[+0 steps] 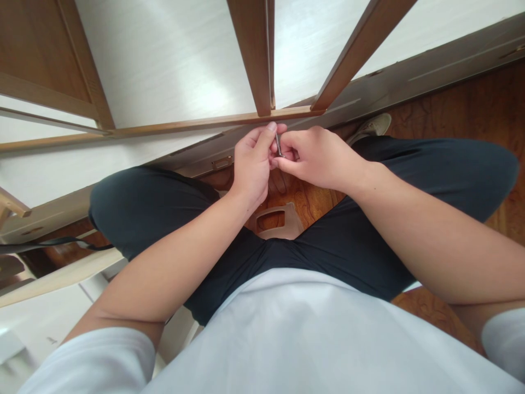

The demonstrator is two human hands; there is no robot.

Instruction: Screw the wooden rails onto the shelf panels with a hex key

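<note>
Left hand [251,164] and right hand [315,158] pinch a thin, dark metal pin [278,145] upright.

Looks like a room in a home, mid furniture assembly. Warm reddish-brown polished wooden floor [471,109] underfoot, scattered with white laminated flat-pack panels edged in brown wood [172,65], brown wooden slats [254,54], and a grey panel with slots and small brass fittings [430,65].
</note>
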